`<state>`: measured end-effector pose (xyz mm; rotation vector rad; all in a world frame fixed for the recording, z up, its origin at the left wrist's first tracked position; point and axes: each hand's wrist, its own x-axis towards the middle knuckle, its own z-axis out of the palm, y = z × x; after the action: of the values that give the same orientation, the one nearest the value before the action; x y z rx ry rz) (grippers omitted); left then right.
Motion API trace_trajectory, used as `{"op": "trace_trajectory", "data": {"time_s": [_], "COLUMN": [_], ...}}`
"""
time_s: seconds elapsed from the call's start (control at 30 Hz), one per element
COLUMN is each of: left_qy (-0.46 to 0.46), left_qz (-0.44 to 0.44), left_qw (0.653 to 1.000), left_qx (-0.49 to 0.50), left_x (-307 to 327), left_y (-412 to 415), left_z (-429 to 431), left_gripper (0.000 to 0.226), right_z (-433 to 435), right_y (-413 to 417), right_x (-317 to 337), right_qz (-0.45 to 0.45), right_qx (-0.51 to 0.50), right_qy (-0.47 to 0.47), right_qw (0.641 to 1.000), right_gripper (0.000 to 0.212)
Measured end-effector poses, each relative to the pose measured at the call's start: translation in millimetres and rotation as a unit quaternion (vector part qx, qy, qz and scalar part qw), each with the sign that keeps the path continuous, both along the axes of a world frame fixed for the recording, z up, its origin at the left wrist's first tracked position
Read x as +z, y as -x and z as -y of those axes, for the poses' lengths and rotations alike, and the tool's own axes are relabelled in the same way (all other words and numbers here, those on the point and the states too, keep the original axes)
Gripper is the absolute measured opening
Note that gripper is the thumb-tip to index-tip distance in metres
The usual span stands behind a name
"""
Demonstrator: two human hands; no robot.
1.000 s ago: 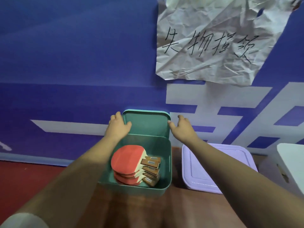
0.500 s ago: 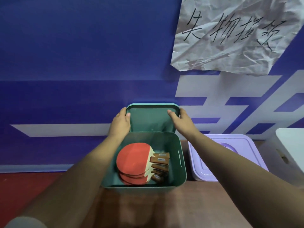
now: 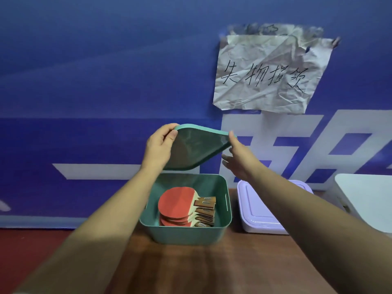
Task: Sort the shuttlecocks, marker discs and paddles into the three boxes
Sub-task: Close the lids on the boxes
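A green box (image 3: pixel 220 232) stands open on the wooden table, holding a stack of several red paddles (image 3: pixel 177 201) with brown handles pointing right. Above the box I hold its green lid (image 3: pixel 197 147) in the air, tilted with its underside toward me. My left hand (image 3: pixel 158 146) grips the lid's left edge, thumb on the underside. My right hand (image 3: pixel 237 158) holds the lid's right edge, thumb on the rim and fingers beneath it.
A lilac box (image 3: pixel 261 217) with its lid on sits right of the green box. A white box (image 3: pixel 364 200) stands at the far right. A blue wall with a crumpled paper notice (image 3: pixel 267 77) rises just behind the table (image 3: pixel 191 270).
The lid stood leaning against the wall behind the box; both hands have lifted it up and tipped it forward over the box. The camera view has tilted upward.
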<state>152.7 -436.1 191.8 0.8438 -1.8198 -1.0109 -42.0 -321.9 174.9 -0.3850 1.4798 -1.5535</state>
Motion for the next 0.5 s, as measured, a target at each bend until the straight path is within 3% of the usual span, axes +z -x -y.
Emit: {"op": "trace_trajectory", "data": {"time_s": [0.07,0.2,0.3,0.4,0.5], "left_qy": [0.061,0.182,0.181,0.172,0.093], "left_qz": [0.017,0.077,0.122,0.212,0.36], "left_qw": [0.997,0.971,0.964,0.962,0.914], "left_qx": [-0.039,-0.137,-0.15,-0.027,0.162], "left_x": [5.7,-8.0,-26.7,-56.4,-90.1], "left_y": [-2.3,-7.9,-27.0,-59.1,-93.9], "left_z": [-27.0,-71.2,-81.2,-67.2,-38.9], "left_gripper": [0.017,0.018,0.029,0.042,0.05], "right_z": [-5.8,-10.5,-20.8,-33.0,-48.4], "right_y": [-13.3,-32.8,-37.5,-31.3,-27.0], "right_x": [7.3,8.6,-5.6,-31.8,-51.7], "right_qz": [0.082,0.226,0.193,0.153,0.125], "right_qx": [0.039,0.03,0.016,-0.004,0.008], "right_qy": [0.017,0.041,0.015,-0.018,-0.047], "right_qw": [0.996,0.973,0.981,0.988,0.991], "right_gripper": [0.057,0.038,0.04,0.04,0.035]}}
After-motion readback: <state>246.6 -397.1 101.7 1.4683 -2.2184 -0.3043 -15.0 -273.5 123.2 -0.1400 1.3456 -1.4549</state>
